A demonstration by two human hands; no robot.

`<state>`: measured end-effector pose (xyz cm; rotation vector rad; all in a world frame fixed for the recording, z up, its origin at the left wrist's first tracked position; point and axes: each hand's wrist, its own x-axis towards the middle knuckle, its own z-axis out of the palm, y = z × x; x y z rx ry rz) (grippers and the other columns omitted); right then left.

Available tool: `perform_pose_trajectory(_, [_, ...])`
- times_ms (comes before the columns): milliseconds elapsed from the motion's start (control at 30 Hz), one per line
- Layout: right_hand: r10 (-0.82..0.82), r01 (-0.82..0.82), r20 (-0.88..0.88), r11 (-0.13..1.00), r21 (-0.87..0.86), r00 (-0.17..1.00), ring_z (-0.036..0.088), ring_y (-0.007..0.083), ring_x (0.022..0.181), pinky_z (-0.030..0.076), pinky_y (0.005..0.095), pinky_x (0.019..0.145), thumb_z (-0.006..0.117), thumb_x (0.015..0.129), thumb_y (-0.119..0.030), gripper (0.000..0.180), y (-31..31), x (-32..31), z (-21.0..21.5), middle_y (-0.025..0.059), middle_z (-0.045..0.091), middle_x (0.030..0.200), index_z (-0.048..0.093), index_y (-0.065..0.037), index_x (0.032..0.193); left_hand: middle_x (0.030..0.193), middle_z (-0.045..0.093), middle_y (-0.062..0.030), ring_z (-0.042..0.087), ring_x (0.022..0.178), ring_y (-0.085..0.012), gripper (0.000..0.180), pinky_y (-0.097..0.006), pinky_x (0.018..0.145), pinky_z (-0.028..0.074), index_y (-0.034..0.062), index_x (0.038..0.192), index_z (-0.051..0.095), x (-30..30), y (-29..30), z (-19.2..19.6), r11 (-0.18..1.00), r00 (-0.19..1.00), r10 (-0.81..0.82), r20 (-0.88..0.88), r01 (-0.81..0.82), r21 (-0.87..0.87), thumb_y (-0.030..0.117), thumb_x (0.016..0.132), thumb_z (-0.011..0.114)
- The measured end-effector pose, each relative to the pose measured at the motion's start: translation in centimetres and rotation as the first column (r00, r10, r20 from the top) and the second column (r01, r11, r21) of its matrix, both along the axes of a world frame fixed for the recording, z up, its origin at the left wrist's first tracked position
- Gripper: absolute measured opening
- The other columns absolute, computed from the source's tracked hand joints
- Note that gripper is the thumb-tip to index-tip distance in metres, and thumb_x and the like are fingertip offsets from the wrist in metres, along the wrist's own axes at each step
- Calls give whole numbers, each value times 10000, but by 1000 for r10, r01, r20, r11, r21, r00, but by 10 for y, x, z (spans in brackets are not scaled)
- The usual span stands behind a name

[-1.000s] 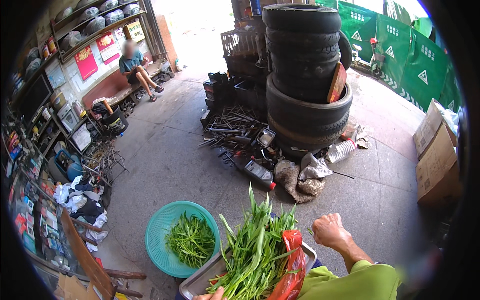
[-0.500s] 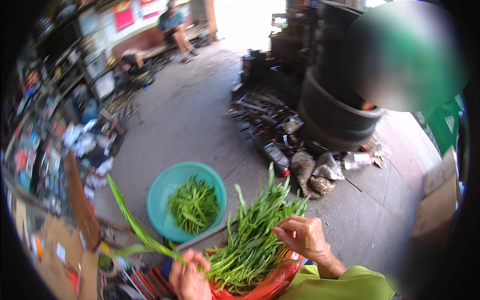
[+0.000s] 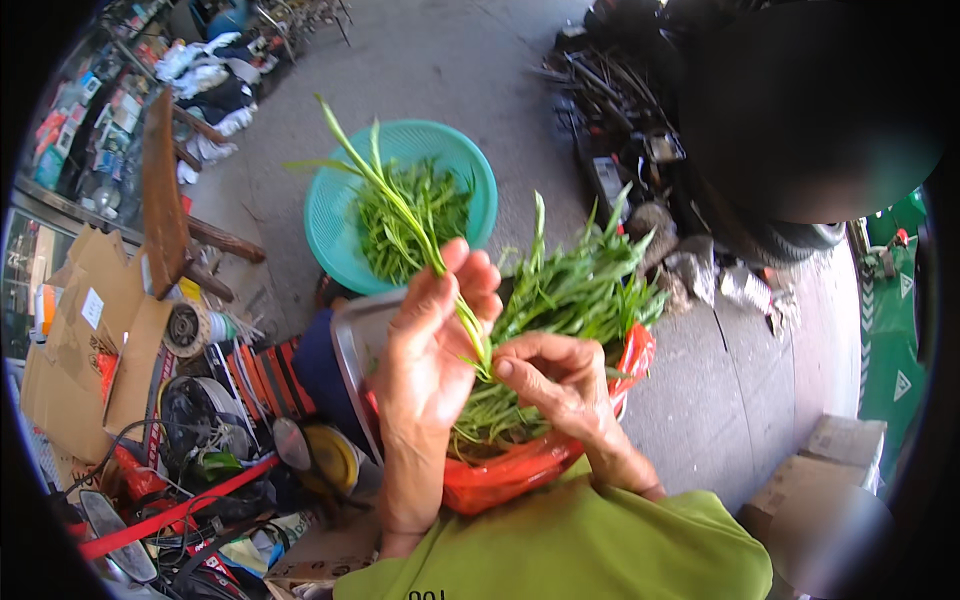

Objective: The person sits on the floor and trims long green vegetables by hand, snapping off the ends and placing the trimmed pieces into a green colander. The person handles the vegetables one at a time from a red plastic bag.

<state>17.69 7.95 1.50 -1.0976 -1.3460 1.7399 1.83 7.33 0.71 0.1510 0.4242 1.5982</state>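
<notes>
My left hand (image 3: 435, 335), palm turned up, holds a long green water spinach stalk (image 3: 402, 208) between thumb and fingers. The stalk slants up to the left, its leafy tip over the teal plastic basket (image 3: 325, 222). At the lower end of the stalk, my right hand (image 3: 560, 380) pinches with thumb and forefinger. Below both hands a heap of water spinach (image 3: 575, 285) lies in an open red plastic bag (image 3: 515, 478) on my lap. A metal tray (image 3: 352, 325) shows partly beneath the bag. Cut greens (image 3: 415, 215) lie inside the basket.
To my left stand a wooden stool (image 3: 165, 200), a torn cardboard box (image 3: 75, 330) and a clutter of tools and cables (image 3: 200, 430). Dark scrap and bottles (image 3: 625, 150) lie at the far right, with cardboard boxes (image 3: 820, 465) nearer on that side.
My view has tipped down and nearer. The left hand has brought the stalk in from the left to the middle, and my right hand has moved from the heap onto its lower end.
</notes>
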Motion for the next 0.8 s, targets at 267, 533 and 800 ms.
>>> perform_pose_trajectory(267, [77,-77,-13,995,-65,997,530,22,702,414,182,617,689,857,-7,82,3,4,-5,-8,624,799,709,23,931,1261,588,-149,583,1160,-239,348,-379,988,499,-5,1330,517,-5,4,-5,998,989,-60,138,57,26,120,1005,514])
perform_pose_trajectory(533, [-148,111,-164,970,-216,975,539,59,547,416,201,482,689,878,-69,110,10,4,-7,56,685,775,669,17,943,1235,598,-140,589,1103,-245,370,-391,947,484,24,1332,533,-11,-1,-11,998,996,32,-82,-28,51,159,989,554])
perform_pose_trajectory(800, [-178,140,-274,979,-151,945,581,35,622,453,172,521,741,866,-69,209,28,-2,2,-1,660,796,660,-6,1048,1261,606,-183,596,1153,-317,379,-437,987,496,28,1351,520,-9,-17,-9,986,976,155,-155,-142,89,131,988,551])
